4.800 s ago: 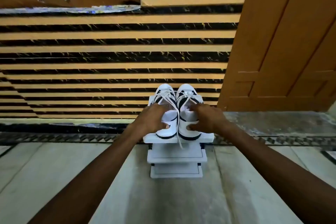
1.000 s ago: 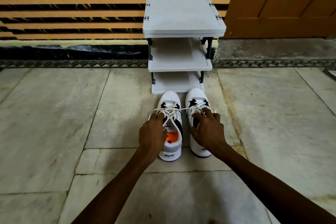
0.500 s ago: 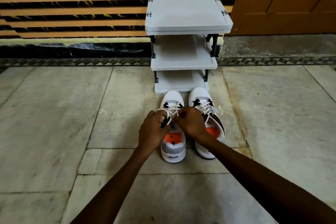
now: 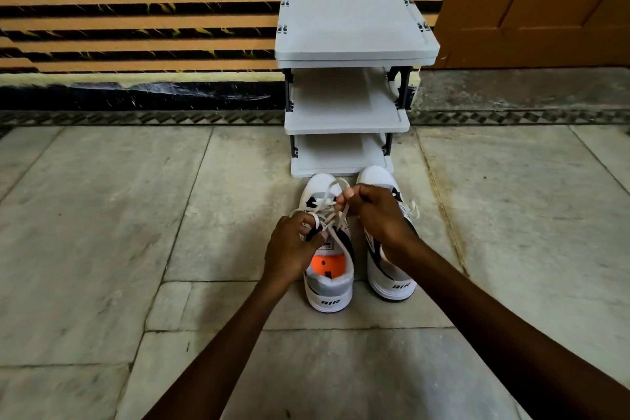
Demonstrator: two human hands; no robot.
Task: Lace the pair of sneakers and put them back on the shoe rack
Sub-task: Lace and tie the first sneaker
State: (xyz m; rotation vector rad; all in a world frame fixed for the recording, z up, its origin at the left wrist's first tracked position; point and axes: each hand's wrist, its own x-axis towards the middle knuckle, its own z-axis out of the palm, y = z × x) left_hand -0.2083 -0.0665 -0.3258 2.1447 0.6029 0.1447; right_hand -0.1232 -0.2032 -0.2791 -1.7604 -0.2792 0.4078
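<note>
Half a second back both hands were bunched together over the left sneaker's tongue; now the right hand (image 4: 378, 215) has lifted away toward the toe, drawing a loop of white lace (image 4: 335, 196) up with it. Its grip is closed, pinching that lace between thumb and fingertips. Lower down, the left hand (image 4: 293, 245) keeps its grip closed on another strand by the eyelets. Both work on the left sneaker (image 4: 327, 269), whose orange insole shows behind the tongue. Just beside it stands the right sneaker (image 4: 392, 269), partly hidden by the right wrist. Both shoes sit on the stone floor (image 4: 136, 215), toes near the bottom shelf of the grey shoe rack (image 4: 354, 31).
</note>
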